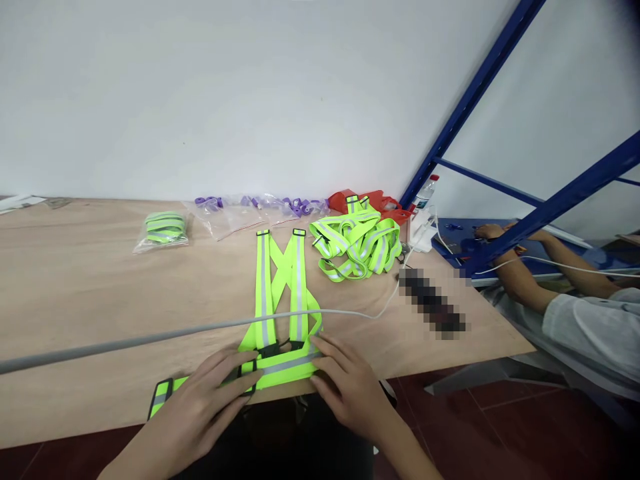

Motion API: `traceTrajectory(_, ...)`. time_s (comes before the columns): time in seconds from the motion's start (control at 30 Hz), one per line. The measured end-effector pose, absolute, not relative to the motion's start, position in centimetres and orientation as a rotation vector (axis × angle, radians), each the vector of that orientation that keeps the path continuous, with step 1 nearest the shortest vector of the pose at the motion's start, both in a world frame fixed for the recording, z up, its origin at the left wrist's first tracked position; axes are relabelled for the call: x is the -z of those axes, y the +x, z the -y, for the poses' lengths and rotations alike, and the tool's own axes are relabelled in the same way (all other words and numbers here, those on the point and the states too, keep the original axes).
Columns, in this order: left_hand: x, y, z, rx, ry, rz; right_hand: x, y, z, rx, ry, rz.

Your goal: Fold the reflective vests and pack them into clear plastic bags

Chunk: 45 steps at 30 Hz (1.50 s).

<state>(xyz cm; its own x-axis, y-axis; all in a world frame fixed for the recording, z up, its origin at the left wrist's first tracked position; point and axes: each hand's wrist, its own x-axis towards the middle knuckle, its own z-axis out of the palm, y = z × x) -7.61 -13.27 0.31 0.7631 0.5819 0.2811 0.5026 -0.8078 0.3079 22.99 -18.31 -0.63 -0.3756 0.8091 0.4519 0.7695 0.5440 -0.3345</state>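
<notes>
One plywood desk [90, 293] fills the lower view, white wall behind. One blue steel rack frame [500, 60] stands at its right end; a co-worker's forearm [520, 283] rests beyond it, apart from the wearer's hands. One reflective harness vest [280, 280], neon yellow with grey stripes, lies flat at the near edge, straps crossing in an X. One loose heap of the same vests [357, 247] sits just behind and right; count within unclear. One grey cable [150, 337] runs across the desk, lying over the flat vest's lower straps. One bagged vest [164, 229] far left. One clear bag of purple parts [250, 208] by the wall. Left hand [210, 400] open, fingers spread on the vest's waist band; right hand [345, 380] open, palm down on the band's right end.
</notes>
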Motion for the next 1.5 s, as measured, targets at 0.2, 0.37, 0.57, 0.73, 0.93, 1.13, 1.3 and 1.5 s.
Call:
traceTrajectory(0.2,-0.4,-7.3,12.9,-0.541,2.724,-0.838,-0.2,21.7,16.9,-0.078,-1.191,2.33)
traceTrajectory(0.37,-0.5,-7.0,12.9,-0.527,2.711,-0.843,0.2,21.1,16.2,-0.064,-1.112,2.394)
traceTrajectory(0.57,0.3,-6.8,12.7,-0.561,2.716,-0.858,0.2,21.6,16.2,-0.079,-1.087,2.418)
traceTrajectory(0.73,0.9,-6.7,12.6,-0.65,2.7,-0.886,0.2,21.6,15.8,-0.055,-1.044,2.426)
traceTrajectory(0.93,0.9,-6.7,12.4,-0.657,2.708,-0.879,0.4,21.9,15.5,-0.087,-1.022,2.401)
traceTrajectory(1.13,1.4,-7.0,12.7,-0.627,2.752,-0.899,-0.1,22.0,15.8,-0.074,-1.05,2.388)
traceTrajectory(1.3,1.6,-6.7,12.9,-0.69,2.713,-0.895,-1.3,20.1,15.4,0.091,-1.007,2.456)
traceTrajectory(1.5,2.0,-6.5,13.4,-0.67,2.381,-1.013,-0.7,16.9,14.0,-0.048,-0.838,2.569)
